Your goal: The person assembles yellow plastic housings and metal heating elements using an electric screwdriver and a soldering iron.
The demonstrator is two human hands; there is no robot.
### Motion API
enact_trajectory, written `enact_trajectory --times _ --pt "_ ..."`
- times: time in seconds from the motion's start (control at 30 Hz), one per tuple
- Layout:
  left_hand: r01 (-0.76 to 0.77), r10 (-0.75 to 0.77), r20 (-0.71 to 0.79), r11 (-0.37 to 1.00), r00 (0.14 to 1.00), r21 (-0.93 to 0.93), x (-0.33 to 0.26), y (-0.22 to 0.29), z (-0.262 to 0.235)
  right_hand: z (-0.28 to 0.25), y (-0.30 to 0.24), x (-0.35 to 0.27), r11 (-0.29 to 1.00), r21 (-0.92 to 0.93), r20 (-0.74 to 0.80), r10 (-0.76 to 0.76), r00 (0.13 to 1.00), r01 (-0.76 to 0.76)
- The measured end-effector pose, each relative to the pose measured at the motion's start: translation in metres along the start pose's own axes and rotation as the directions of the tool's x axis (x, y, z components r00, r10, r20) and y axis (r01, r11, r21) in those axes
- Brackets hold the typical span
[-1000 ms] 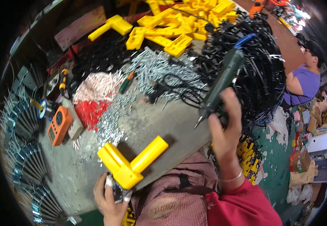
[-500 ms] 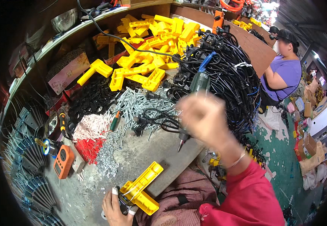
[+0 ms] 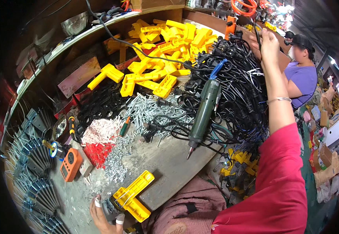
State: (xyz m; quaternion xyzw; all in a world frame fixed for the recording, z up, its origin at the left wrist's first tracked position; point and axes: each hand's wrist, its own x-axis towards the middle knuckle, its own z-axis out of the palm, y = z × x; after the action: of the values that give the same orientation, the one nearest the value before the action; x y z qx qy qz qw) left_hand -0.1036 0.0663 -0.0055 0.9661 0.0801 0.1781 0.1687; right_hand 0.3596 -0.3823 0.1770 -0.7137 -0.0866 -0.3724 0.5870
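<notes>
At the bench's front edge lies a yellow plastic T-shaped housing (image 3: pixel 135 198), a pale cord or strip across its middle. My left hand (image 3: pixel 104 218), with white tape on its finger and thumb, grips a grey round part (image 3: pixel 109 209) at the housing's left end. My right hand (image 3: pixel 269 48) is raised at the upper right, fingers closed around a thin black cord (image 3: pixel 258 37), above the bundle of black cables (image 3: pixel 239 84). A dark green electric screwdriver (image 3: pixel 205 111) hangs with its bit down over the bench's right side.
Yellow housings (image 3: pixel 165 46) are heaped at the back. Long screws (image 3: pixel 152 113), pale plastic pieces (image 3: pixel 101 130), red pieces (image 3: pixel 99 153) and small nuts (image 3: pixel 115 171) lie in piles. An orange meter (image 3: pixel 71 164) stands left. A co-worker in purple (image 3: pixel 300 78) sits at right.
My right hand has moved from beside the screwdriver up and right to the cables and now holds a black cord. The screwdriver hangs free. My left hand stays by the housing.
</notes>
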Motion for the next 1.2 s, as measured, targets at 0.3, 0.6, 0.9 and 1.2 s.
enact_trajectory --times 0.3,0.6,0.9,1.2 --pt "-0.09 0.298 0.122 0.609 0.947 -0.788 0.059 0.106 0.008 0.089 -0.19 -0.251 0.68 0.362 0.729 0.22 0.648 -0.638" --pt "0.1 0.08 0.258 0.782 0.963 -0.615 0.004 0.089 0.009 0.064 -0.066 -0.255 0.913 0.132 0.582 0.245 0.776 -0.387" --pt "-0.166 0.196 0.113 0.958 0.974 -0.235 0.026 0.078 0.001 0.059 -0.127 -0.355 0.965 0.16 0.984 -0.141 -0.106 0.208" --pt "0.233 -0.234 0.044 0.891 0.971 -0.39 0.062 -0.02 -0.02 0.079 -0.106 -0.38 0.755 -0.231 0.962 0.27 -0.031 -0.613"
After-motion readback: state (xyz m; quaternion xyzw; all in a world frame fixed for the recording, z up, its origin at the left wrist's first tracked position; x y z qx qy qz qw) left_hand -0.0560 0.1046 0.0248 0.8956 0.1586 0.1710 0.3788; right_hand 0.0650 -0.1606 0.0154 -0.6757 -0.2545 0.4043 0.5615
